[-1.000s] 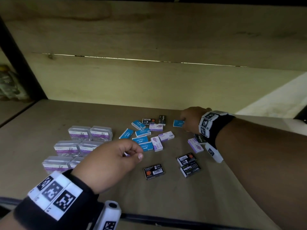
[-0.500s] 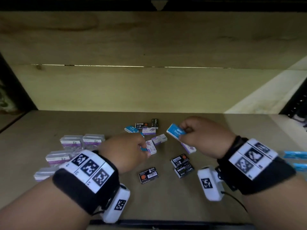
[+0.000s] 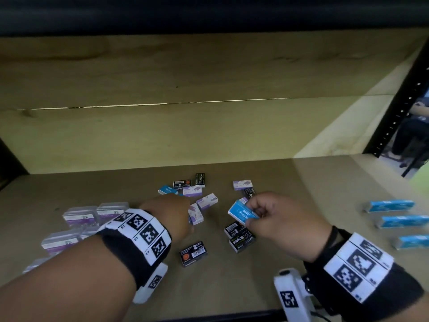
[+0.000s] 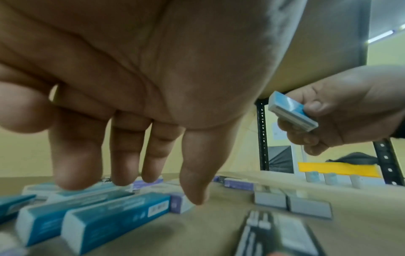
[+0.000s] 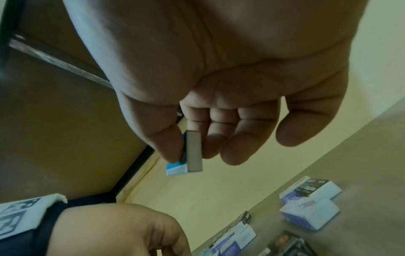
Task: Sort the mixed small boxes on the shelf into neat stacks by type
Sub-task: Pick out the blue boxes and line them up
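My right hand (image 3: 253, 214) pinches a blue staples box (image 3: 241, 213) above the shelf board; the wrist views show the same blue box (image 5: 194, 152) (image 4: 291, 110) between thumb and fingers. My left hand (image 3: 170, 217) reaches over the middle of the pile, its straight fingers (image 4: 74, 173) touching loose blue boxes (image 4: 114, 214). Purple-and-white boxes (image 3: 207, 201) and black boxes (image 3: 193, 253) lie scattered between the hands. Several blue boxes (image 3: 390, 205) lie in a column at the right.
Clear cases with purple labels (image 3: 81, 214) sit grouped at the left. The wooden back wall (image 3: 162, 135) closes the shelf behind. A black perforated upright (image 3: 394, 117) stands at the right edge. Bare board (image 3: 232, 287) lies in front of the pile.
My right hand took a blue box from the back of the pile and lifted it toward me. My left hand moved forward over the loose blue boxes and straightened its fingers.
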